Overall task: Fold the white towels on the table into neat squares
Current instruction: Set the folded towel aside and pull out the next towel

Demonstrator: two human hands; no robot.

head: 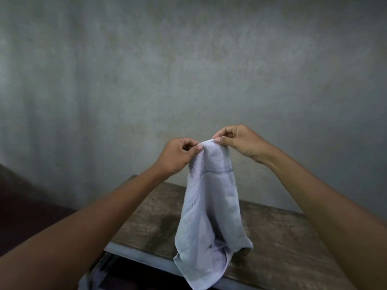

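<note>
A person is holding up a thin white woven towel with a stitched border band in front of a grey plaster wall. The left hand and the right hand are each pinching the towel's top hem between thumb and forefinger. The hands are close together, so the cloth is hanging bunched in a narrow column. Its lower end is resting crumpled at the near edge of a worn brown wooden table. To do this step well, the hands should probably be sliding apart along the hem to its two corners and drawing it taut and level, so the towel is hanging flat before being laid down.
</note>
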